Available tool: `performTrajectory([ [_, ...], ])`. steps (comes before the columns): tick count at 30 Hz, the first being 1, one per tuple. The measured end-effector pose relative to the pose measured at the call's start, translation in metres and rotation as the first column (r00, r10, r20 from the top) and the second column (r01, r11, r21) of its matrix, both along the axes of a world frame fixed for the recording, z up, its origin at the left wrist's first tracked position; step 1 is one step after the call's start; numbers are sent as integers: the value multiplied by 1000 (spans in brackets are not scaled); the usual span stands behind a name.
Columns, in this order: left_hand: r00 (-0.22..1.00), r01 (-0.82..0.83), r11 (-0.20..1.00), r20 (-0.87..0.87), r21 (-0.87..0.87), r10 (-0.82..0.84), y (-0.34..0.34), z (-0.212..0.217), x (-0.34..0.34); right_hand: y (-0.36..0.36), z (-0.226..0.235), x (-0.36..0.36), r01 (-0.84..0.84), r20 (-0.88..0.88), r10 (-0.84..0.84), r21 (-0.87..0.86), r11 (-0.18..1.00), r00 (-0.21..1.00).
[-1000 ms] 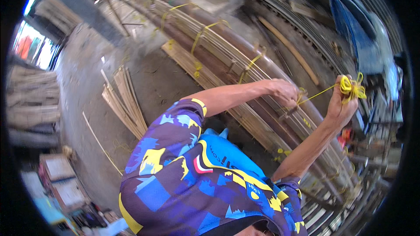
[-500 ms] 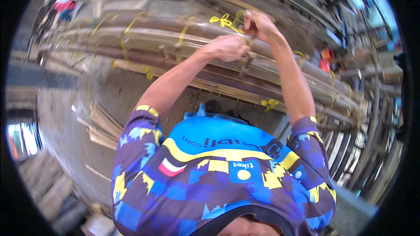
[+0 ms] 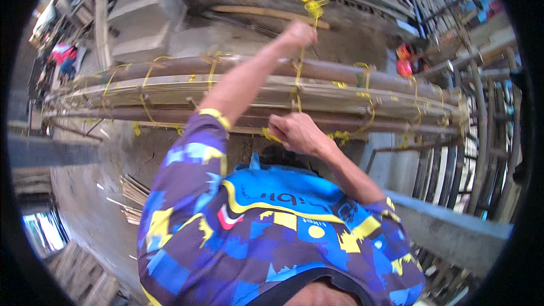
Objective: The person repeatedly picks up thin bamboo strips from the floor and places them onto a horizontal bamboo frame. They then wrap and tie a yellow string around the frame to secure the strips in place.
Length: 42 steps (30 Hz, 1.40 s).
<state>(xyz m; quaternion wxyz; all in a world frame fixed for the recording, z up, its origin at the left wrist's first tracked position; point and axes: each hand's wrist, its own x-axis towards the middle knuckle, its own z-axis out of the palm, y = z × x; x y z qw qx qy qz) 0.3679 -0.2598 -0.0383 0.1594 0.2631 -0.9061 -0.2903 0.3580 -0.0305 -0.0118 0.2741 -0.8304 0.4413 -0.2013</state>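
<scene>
The yellow cord (image 3: 299, 73) ran across the long bundle of strips (image 3: 334, 98) lying crosswise before you, beside a brown pipe (image 3: 334, 72). Your left hand (image 3: 299, 34) was a blurred fist beyond the bundle, closed on the cord, with a looped yellow hank (image 3: 313, 5) just past it. Your right hand (image 3: 297, 132) was curled at the near edge; you couldn't tell whether it gripped cord. Farther out, a wooden pole (image 3: 243, 10) lay near a stepped concrete block (image 3: 144, 17).
</scene>
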Motion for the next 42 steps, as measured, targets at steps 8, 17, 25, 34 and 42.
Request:
performTrajectory([
  [8,922,-358,909,-75,213,380,1,5,-15,-7,26,24,3,112,-1,-17,1000,994],
  [17,954,-290,925,6,-247,301,-8,17,0,-10,7,47,280,-227,-276,-16,960,934],
  [25,973,-40,981,214,-189,81,-12,33,33,-21,21,71,282,-181,-283,-34,959,942],
  [34,854,-414,827,-477,-380,208,-20,106,313,-49,30,149,-153,367,136,19,988,920],
  [42,770,-551,792,207,-262,604,-27,84,628,-119,-19,424,-196,278,107,317,928,954],
])
